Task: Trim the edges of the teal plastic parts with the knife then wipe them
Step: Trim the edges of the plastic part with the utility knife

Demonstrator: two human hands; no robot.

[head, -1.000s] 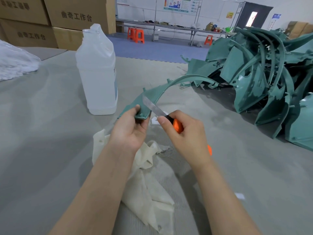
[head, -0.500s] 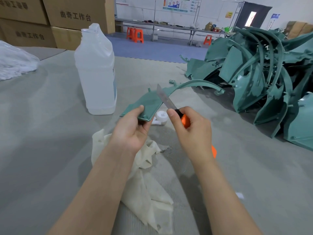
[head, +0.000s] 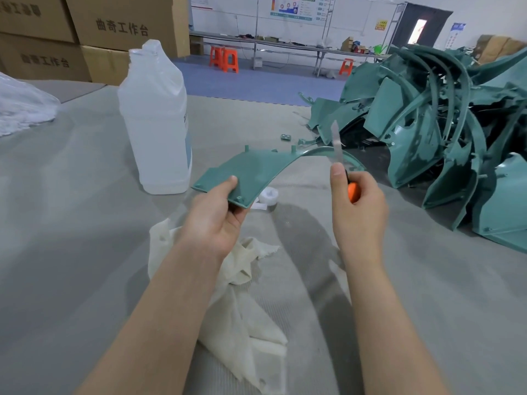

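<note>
— Is the light good?
— Even and soft, falling from above; nothing is dim. The doorway (head: 417, 31) at the back is blown out white.
— Shadows?
— Faint, blurry-edged ones on the grey table (head: 71, 252), darkest between the left forearm (head: 176, 303) and the right forearm (head: 379, 309). There are deep dark gaps under the pile of teal parts (head: 427, 124).
— Sharpness?
— Near things are crisp. The knife (head: 337, 146) blade is slightly smeared, and the posters (head: 293, 8) on the far wall are too soft to read.
— Distortion?
— Wide-angle bending: the boxes (head: 119, 24) at the left edge lean and curve.
</note>
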